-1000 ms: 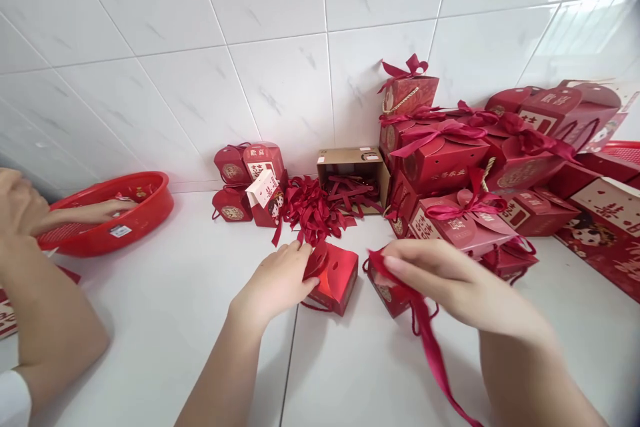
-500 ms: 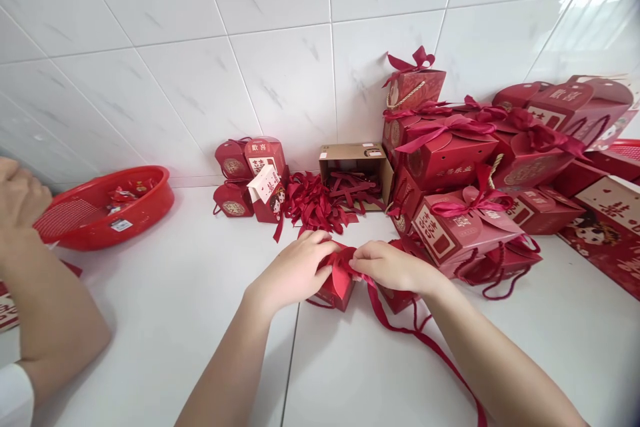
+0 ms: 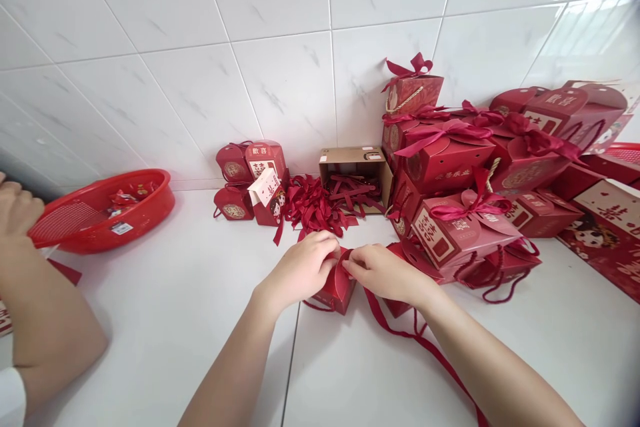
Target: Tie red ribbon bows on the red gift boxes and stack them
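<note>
A small red gift box stands on the white tabletop, its curved top flaps drawn together between my hands. My left hand is closed on the flaps from the left, fingertips partly hidden behind them. From the right, my right hand pinches at the top of the same box. A long red ribbon comes out from beneath that hand and trails toward the front edge, passing under my right forearm. What lies exactly between the right fingertips is hard to see. Another red box sits partly hidden behind my right hand.
Several ribbon-tied gift boxes are piled at the right. Behind my hands lie a heap of red ribbons and an open cardboard box. Several small boxes stand against the wall. At left are a red basket and another person's arm.
The ribbon that showed across the box top between my hands is now out of sight there. My fingers have shifted on the flaps. The other person's arm moved slightly left.
</note>
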### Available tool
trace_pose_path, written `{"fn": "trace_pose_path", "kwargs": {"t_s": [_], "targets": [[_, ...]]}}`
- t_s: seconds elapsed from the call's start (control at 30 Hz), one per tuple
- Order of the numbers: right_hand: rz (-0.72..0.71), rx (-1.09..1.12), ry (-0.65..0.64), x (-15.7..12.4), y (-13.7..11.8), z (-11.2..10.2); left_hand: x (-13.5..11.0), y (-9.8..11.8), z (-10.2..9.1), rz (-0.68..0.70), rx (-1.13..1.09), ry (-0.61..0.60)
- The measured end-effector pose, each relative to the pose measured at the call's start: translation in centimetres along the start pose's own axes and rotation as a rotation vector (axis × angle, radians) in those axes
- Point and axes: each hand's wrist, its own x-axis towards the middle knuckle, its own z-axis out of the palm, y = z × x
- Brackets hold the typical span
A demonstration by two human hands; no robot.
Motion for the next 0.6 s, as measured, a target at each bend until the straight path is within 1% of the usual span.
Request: {"fn": "trace_pose_path", "kwargs": {"t_s": [0.07, 0.13, 0.2, 0.27, 0.33, 0.37, 0.4, 0.43, 0.47, 0.57, 0.6], "targets": [[0.004, -0.046, 0.069, -0.2, 0.0, -0.1, -0.1, 0.2, -0.2, -0.011, 0.006, 0.029], [-0.022, -0.096, 0.186, -0.3, 0.0, -0.3, -0.2, 0.5, -0.4, -0.022, 0.006, 0.079], [-0.119, -0.105, 0.286, -0.2, 0.0, -0.3, -0.4, 0.9, -0.8, -0.017, -0.021, 0.154], [-0.278, -0.031, 0.309, 0.0, -0.1, -0.3, -0.6, 1.5, -1.2, 0.015, -0.076, 0.246], [-0.409, 0.085, 0.293, 0.0, -0.5, -0.3, -1.1, 2.0, -1.6, 0.042, -0.12, 0.332], [-0.442, 0.136, 0.296, -0.1, -0.9, -0.4, -1.3, 2.2, -1.9, 0.035, -0.12, 0.354], [-0.455, 0.175, 0.307, -0.3, -1.3, -0.6, -1.6, 2.2, -2.1, 0.013, -0.103, 0.351], [-0.462, 0.203, 0.326, -0.8, -1.8, -1.0, -1.9, 2.1, -2.2, -0.025, -0.074, 0.318], [-0.472, 0.226, 0.346, -1.4, -2.2, -1.4, -2.2, 1.9, -2.3, -0.073, -0.039, 0.251], [-0.562, 0.273, 0.443, -4.4, -3.3, -2.9, -2.6, 0.7, -2.0, -0.24, 0.055, -0.053], [-0.591, 0.288, 0.494, -5.7, -3.4, -3.2, -2.5, 0.2, -1.9, -0.284, 0.078, -0.127]]}}
